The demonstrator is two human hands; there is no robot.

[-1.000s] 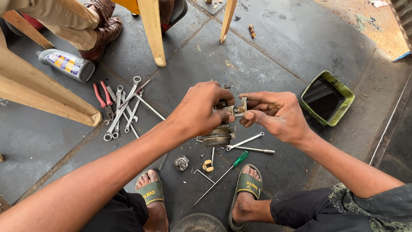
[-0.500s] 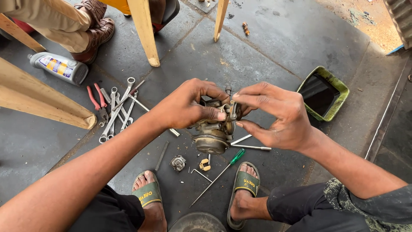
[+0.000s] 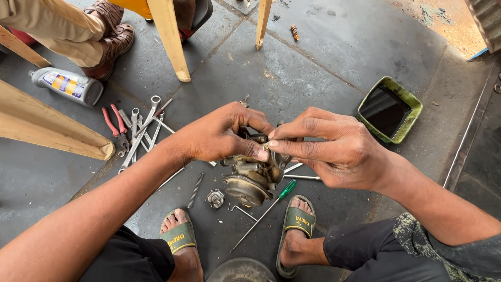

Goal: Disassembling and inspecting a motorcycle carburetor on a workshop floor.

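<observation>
My left hand and my right hand both grip a greasy metal carburettor held above the floor between my knees. The fingertips of both hands meet at its top, pinching a small part that I cannot make out. Its round bowl faces down and toward me. Below it on the floor lie a green-handled screwdriver, a small metal fitting, a spring and a bent hex key.
Several spanners and red-handled pliers lie left of my hands. A grey oil bottle lies further left by wooden stool legs. A green tray of dark liquid sits right. Another person's sandalled foot is at top left.
Both hands have shifted their grip and closed in on the top of the carburettor, which has turned so its bowl shows below the fingers.
</observation>
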